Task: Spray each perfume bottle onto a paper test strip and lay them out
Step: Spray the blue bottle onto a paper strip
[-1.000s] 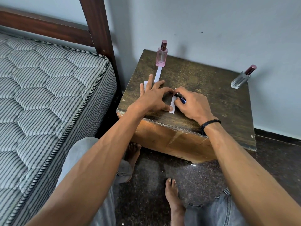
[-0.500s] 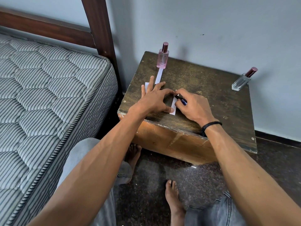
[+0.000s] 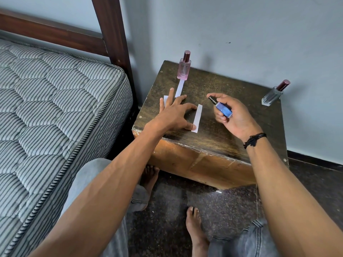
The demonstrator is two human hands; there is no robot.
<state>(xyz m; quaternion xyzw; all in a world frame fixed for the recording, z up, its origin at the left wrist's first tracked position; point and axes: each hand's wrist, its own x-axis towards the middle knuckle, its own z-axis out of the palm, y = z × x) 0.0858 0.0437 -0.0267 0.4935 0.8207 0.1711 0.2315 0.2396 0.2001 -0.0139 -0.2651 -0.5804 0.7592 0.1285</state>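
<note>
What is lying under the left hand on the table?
The thumb of the left hand presses the near end of one strip. A second strip shows between its fingers; the palm hides the rest of it.

I see soft, even light from the left; the bedpost (image 3: 111,34) throws a faint shadow on the wall (image 3: 241,25). Edges bow; the floor (image 3: 219,201) glints slightly.

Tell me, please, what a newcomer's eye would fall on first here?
The right hand holds a blue perfume bottle above the wooden table, beside a white paper strip that the left hand pins with its thumb near the front edge. At the back stand a pink bottle with another strip before it and, at the right corner, a clear bottle.
</note>
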